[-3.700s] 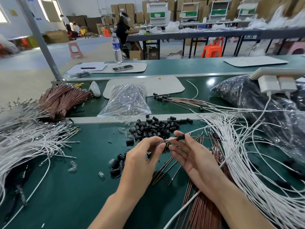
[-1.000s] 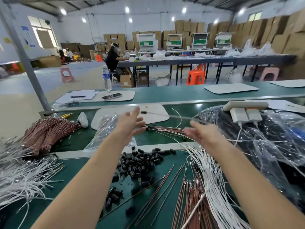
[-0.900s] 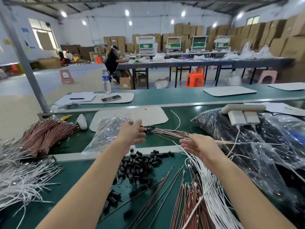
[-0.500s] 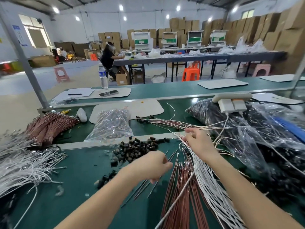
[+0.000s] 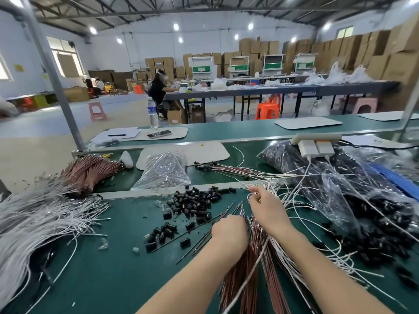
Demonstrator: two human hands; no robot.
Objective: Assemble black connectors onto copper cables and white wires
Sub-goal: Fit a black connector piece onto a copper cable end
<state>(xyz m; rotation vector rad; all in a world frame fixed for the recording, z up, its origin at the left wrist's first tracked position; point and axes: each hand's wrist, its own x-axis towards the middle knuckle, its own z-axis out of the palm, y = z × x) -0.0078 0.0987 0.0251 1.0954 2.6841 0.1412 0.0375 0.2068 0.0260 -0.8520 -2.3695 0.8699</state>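
Loose black connectors [image 5: 196, 203] lie in a heap on the green bench. Just right of them a bundle of copper cables [image 5: 254, 264] runs toward me, with white wires [image 5: 292, 198] fanned out beside it. My left hand [image 5: 229, 230] has its fingers curled down onto the tips of the copper cables; what it grips is hidden. My right hand [image 5: 265, 207] pinches the ends of the white wires with its fingertips. Finished cables with connectors [image 5: 226, 169] lie further back.
A clear bag of parts [image 5: 163, 171] stands behind the connectors. Large plastic bags of black parts [image 5: 340, 184] fill the right side. A white wire heap [image 5: 38, 220] and a copper bundle [image 5: 88, 171] lie at the left. A white power strip [image 5: 316, 141] sits on the bags.
Both hands came back from the finished pile at the rear. The left hand dropped onto the copper cable tips and the right hand settled on the white wire ends.
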